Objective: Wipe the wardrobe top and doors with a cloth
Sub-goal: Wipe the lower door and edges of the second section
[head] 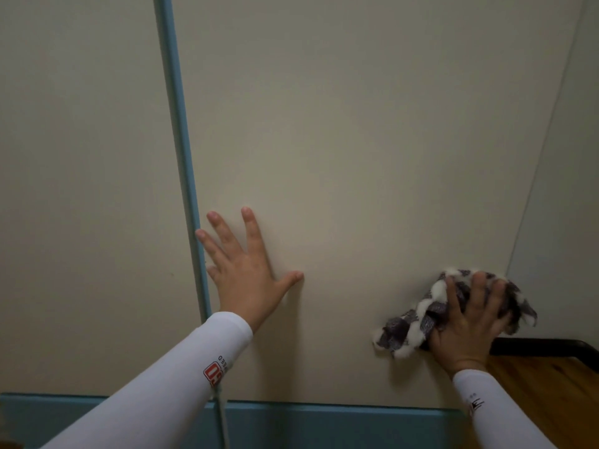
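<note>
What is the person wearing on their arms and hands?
Both hands are bare, with no gloves. The left hand comes out of a snug white sleeve with a red logo and small dark lettering near the wrist. The right hand has a matching white sleeve with small dark markings.

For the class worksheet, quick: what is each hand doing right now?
Left hand: open, flat on the door.
Right hand: pressing the cloth to the door.

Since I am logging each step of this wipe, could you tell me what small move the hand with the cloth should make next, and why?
Probably sweep the cloth leftward along the door. The right hand presses it low, near the door's right edge, while the left hand lies flat beside the blue strip, fingers spread. The panel between them looks open to wipe.
</note>
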{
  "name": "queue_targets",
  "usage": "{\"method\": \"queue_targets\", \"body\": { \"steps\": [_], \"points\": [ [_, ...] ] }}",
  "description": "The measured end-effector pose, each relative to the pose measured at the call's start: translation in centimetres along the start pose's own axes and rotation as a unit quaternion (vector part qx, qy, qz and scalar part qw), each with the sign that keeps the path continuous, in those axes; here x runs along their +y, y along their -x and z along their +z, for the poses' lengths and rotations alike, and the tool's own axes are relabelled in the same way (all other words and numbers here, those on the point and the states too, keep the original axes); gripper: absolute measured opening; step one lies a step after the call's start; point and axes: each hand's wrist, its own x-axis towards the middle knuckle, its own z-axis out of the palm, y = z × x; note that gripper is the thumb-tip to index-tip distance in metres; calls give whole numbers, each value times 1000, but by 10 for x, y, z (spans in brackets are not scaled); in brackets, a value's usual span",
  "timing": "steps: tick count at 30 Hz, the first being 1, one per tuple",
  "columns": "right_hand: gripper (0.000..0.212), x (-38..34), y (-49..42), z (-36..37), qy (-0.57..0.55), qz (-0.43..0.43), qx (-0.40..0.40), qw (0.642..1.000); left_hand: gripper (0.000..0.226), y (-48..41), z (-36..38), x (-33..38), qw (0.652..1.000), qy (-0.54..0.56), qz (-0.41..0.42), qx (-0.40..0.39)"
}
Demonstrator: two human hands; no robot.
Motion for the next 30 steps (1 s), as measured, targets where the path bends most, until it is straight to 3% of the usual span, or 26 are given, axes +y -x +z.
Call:
{"method": "queue_targets", "body": {
  "steps": [7, 12, 15, 23, 28, 30],
  "points": [
    [72, -4, 26, 11, -21, 6, -63, 998, 130, -1, 1, 2, 1000, -13, 2, 1],
    [72, -27, 32, 21, -24, 7, -46, 999, 129, -1, 3, 1, 1000, -25, 3, 10],
    [89, -59, 35, 28, -29, -16, -23, 999, 129, -1, 3, 0, 1000, -25, 5, 10],
    [108, -140, 40, 41, -10, -99, -27, 995, 118, 2, -4, -8, 999, -30, 40, 10],
    [78, -177, 41, 49, -7, -164, -32, 986, 103, 17, -9, -33, 998, 15, 54, 2],
    [82, -193, 42, 55, -10, -189, -31, 981, 95, 24, -9, -46, 996, 63, 62, 3]
  ]
}}
